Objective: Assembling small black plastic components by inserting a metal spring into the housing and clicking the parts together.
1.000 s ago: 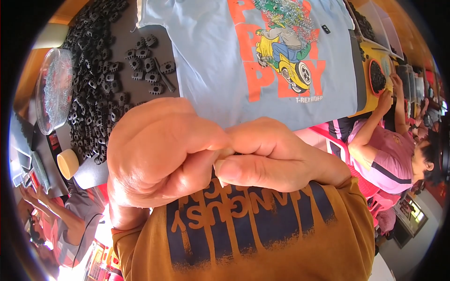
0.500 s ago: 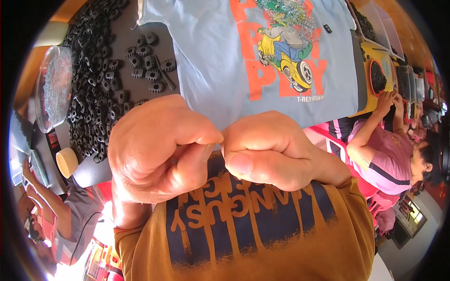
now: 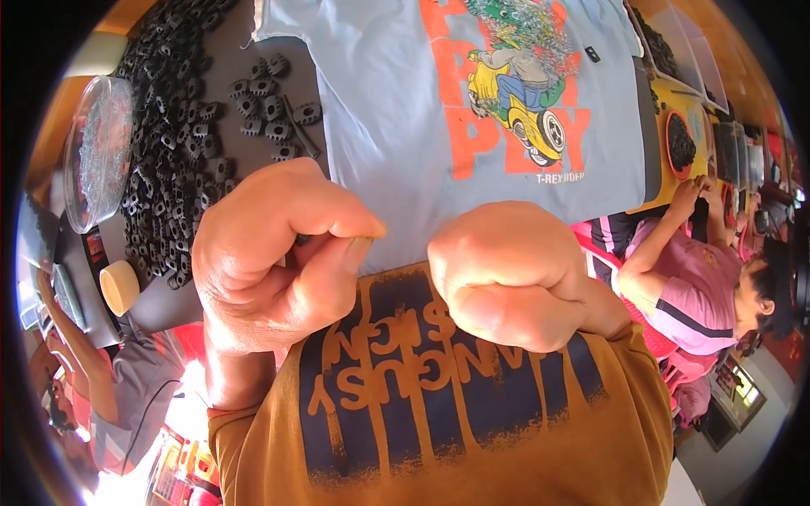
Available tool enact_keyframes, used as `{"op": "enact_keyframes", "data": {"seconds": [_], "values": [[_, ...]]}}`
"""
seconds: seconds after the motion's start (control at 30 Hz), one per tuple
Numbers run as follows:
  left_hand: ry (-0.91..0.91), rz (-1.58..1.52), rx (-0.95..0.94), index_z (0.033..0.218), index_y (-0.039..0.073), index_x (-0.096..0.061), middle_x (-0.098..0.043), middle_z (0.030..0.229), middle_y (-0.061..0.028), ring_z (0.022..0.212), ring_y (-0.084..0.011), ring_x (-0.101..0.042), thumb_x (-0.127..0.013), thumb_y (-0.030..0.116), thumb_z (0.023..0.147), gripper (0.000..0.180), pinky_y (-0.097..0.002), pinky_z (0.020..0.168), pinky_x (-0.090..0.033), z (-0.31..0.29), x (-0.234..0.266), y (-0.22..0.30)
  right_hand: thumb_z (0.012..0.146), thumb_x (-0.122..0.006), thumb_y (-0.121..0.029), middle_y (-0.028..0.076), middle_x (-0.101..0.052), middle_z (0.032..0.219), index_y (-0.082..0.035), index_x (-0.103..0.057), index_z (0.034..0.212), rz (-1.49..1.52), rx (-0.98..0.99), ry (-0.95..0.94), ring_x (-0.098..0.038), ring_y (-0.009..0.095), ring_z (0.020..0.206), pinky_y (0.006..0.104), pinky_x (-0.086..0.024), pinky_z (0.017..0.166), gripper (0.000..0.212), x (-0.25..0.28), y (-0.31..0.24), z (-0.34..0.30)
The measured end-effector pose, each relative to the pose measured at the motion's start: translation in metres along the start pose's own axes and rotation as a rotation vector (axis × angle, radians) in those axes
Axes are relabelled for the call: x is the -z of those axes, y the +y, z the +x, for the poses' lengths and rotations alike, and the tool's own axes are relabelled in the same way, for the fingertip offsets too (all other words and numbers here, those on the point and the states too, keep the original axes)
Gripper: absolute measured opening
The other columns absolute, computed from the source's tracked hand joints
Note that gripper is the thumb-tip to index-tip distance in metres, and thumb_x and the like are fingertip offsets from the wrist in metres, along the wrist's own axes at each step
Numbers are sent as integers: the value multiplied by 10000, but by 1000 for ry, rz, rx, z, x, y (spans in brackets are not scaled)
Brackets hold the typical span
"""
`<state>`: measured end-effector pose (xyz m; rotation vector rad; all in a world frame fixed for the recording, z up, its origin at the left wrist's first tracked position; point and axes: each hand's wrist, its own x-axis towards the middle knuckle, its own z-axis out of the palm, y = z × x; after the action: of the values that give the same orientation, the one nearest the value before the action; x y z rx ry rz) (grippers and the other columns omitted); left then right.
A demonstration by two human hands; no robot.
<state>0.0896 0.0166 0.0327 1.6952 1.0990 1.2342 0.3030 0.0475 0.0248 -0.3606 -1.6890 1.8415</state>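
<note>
My left hand (image 3: 278,253) is closed with thumb and forefinger pinched together; a small dark bit shows inside its curled fingers, too hidden to name. My right hand (image 3: 510,274) is curled into a closed fist, its fingertips turned out of sight, so whatever it may hold is hidden. The two hands are apart, above the near edge of a light blue T-shirt (image 3: 380,152) spread over the table. On the shirt lie a heap of tiny silvery spring-like pieces (image 3: 553,46) and a small black part (image 3: 592,54). Beyond my left hand are several loose black ridged plastic parts (image 3: 272,107).
A large pile of the same black parts (image 3: 164,160) covers the table's left side, beside a clear round dish (image 3: 74,160) of silvery pieces. A cream round object (image 3: 120,287) sits at the left edge. At right are a plastic bin (image 3: 688,51) and a seated person (image 3: 692,278).
My hands were together at the fingertips and have drawn apart. The right hand moved right and turned, hiding its thumb; the left shifted slightly left.
</note>
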Motion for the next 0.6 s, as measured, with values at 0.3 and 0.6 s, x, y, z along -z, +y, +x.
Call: {"op": "enact_keyframes", "data": {"seconds": [0.3, 0.6], "values": [[43, -17, 22, 787, 36, -638, -539, 622, -4, 505, -115, -449, -618, -79, 689, 152, -257, 468, -324, -3, -2, -1, 877, -498, -93, 42, -507, 630, -44, -538, 727, 69, 214, -74, -430, 172, 498, 324, -352, 454, 162, 11, 5, -4], [-5, -92, 17, 798, 30, -645, -523, 618, 1, 499, -103, -446, -613, -98, 686, 174, -248, 461, -321, -5, -4, 3, 969, -464, -261, 23, -507, 652, -79, -493, 707, 10, 297, 77, -605, 226, 625, 455, -494, 736, 321, 7, 0, 1]]}}
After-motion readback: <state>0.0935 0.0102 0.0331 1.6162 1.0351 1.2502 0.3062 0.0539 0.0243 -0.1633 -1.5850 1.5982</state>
